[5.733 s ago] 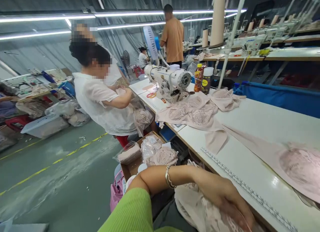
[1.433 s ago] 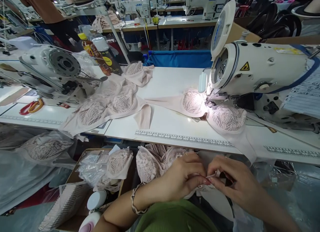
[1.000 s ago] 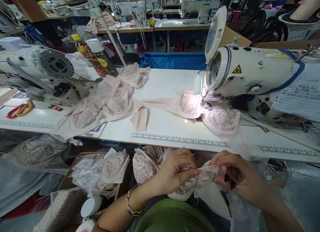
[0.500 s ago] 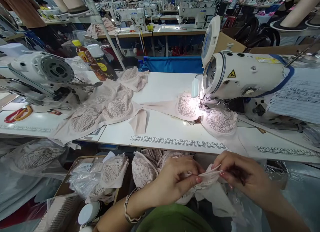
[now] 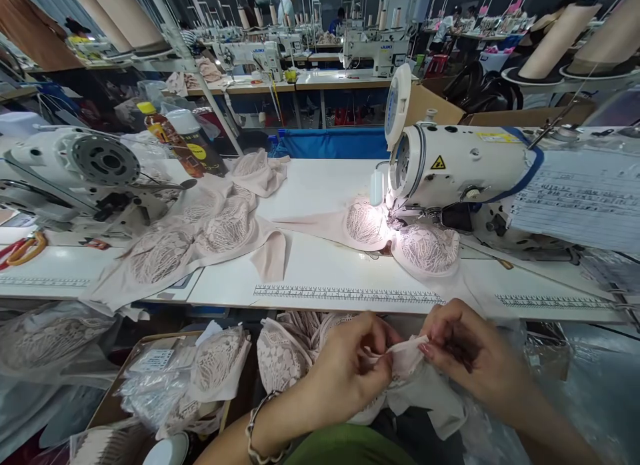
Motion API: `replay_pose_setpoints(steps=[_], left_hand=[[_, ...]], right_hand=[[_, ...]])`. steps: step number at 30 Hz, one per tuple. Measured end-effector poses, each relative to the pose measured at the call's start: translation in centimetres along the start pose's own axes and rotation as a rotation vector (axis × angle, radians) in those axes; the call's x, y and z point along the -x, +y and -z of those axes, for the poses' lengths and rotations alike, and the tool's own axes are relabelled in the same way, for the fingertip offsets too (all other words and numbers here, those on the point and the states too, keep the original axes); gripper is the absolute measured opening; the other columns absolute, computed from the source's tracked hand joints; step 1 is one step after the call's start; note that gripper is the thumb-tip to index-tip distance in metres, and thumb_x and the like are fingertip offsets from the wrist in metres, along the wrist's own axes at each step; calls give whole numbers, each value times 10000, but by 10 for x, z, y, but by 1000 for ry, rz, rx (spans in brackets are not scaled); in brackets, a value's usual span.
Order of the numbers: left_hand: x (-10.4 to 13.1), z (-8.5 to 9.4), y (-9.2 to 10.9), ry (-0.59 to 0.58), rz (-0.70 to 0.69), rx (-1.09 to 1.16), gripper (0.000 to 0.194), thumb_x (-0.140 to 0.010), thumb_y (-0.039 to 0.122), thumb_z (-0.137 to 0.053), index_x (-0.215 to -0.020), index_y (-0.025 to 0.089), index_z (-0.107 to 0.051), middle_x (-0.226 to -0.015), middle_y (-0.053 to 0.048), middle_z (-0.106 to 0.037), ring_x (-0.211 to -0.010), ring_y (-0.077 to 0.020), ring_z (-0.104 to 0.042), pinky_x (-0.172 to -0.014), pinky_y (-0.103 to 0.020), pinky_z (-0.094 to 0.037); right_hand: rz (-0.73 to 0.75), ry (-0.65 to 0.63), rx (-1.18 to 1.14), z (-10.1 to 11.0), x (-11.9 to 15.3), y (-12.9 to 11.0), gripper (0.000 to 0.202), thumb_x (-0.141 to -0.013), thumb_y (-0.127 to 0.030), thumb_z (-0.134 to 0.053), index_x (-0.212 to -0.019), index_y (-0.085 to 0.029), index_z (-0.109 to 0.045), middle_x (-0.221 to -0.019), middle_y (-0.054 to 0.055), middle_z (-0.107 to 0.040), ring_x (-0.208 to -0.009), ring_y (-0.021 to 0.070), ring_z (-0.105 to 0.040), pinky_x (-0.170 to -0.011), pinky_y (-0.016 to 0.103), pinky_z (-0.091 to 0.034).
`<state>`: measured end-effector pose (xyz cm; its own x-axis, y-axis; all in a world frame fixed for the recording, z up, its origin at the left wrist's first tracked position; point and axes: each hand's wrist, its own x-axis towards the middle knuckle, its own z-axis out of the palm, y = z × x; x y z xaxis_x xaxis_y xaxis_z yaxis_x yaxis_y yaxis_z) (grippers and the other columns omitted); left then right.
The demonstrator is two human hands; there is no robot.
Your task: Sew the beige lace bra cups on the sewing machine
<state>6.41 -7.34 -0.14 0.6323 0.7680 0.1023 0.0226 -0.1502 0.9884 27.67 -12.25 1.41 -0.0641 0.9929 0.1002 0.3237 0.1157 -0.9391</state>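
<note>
Below the table's front edge, my left hand pinches the edge of a pale pink bra piece. My right hand grips the same edge a little to the right, thumb and fingers together. The fabric is stretched between both hands, and its lower part hangs over my lap. Just beyond, a pink lace bra lies under the lit needle area of a white sewing machine. More lace bras are heaped on the left of the white table. Lace cups lie beside my left forearm.
A second sewing machine stands at the left, near orange-handled scissors. Two bottles stand behind the heap. A cardboard box with plastic bags and cups sits low at left. Handwritten paper hangs at right. People work farther back.
The camera view has tilted up and shifted slightly right. Both hands keep hold of the bra piece; its edge is now turned flatter and more open between the fingers.
</note>
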Motion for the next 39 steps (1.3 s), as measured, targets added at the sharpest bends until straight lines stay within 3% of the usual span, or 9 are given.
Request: replay_pose_setpoints(steps=[3,6,9,14,18,21,33,36,39], left_hand=[[-4,-6,-1,-3,11,-137,347,-783,205,-781,-1087,218,-615,-1069,-31,-734,-893,-180,-655,-727,-240,-484],[-8,-13,-6,52,18,-233,97,-838,273,-771,-877,198,-725,-809,-20,-737,-803,-189,-640,-749,-267,-463],[-11,-16,-10,91,129,-100,205,-889,298,-706,-741,159,-732,-693,-33,-705,-664,-159,-614,-627,-240,-421],[-16,-15,-9,85,202,181,253,-869,351,-694,-823,120,-784,-725,-66,-703,-636,-140,-554,-576,-231,-375],[-19,-14,-10,55,228,282,290,-848,374,-703,-795,99,-776,-641,-29,-614,-586,-98,-445,-556,-223,-319],[-20,-13,-11,42,231,278,298,-835,372,-696,-762,90,-759,-623,-12,-563,-594,-93,-410,-561,-225,-303],[-20,-10,-12,87,243,244,381,-831,474,-714,-762,104,-771,-630,-33,-590,-587,-106,-431,-546,-231,-316],[-20,-7,-13,136,279,327,410,-822,511,-734,-803,105,-785,-565,-12,-562,-531,-84,-389,-506,-215,-280],[-19,2,-13,136,255,342,370,-844,476,-733,-804,112,-785,-611,-39,-641,-554,-107,-498,-532,-217,-379]], right_hand=[[-32,-17,41,-6,0,-4,160,-905,-319,-667,-862,-252,-528,-714,-23,-575,-596,140,-563,-516,231,-446],[-45,-18,66,-9,0,-6,178,-892,-354,-685,-843,-249,-549,-682,-28,-581,-567,139,-553,-504,235,-434],[-55,14,123,-5,0,-3,228,-964,-422,-606,-824,-242,-606,-645,-22,-583,-533,134,-538,-485,234,-404],[-47,-44,113,6,-1,11,506,-1016,-639,-376,-822,-230,-604,-575,-25,-497,-456,131,-438,-447,262,-333],[-79,-196,68,5,-6,12,444,-1047,-562,-364,-982,-221,-641,-837,57,-652,-736,200,-625,-629,289,-472],[-118,-231,19,-2,-9,10,339,-1035,-526,-446,-1051,-229,-608,-769,17,-611,-627,155,-558,-563,259,-431],[-86,24,-45,-4,1,28,458,-972,-680,-449,-920,-239,-564,-593,-62,-396,-489,120,-369,-469,240,-291],[-58,-111,131,-1,11,37,515,-916,-738,-496,-917,-244,-639,-547,-65,-368,-452,127,-345,-450,257,-261],[-56,-342,309,-1,21,36,342,-965,-539,-570,-794,-248,-627,-554,-42,-474,-473,142,-464,-487,263,-336]])
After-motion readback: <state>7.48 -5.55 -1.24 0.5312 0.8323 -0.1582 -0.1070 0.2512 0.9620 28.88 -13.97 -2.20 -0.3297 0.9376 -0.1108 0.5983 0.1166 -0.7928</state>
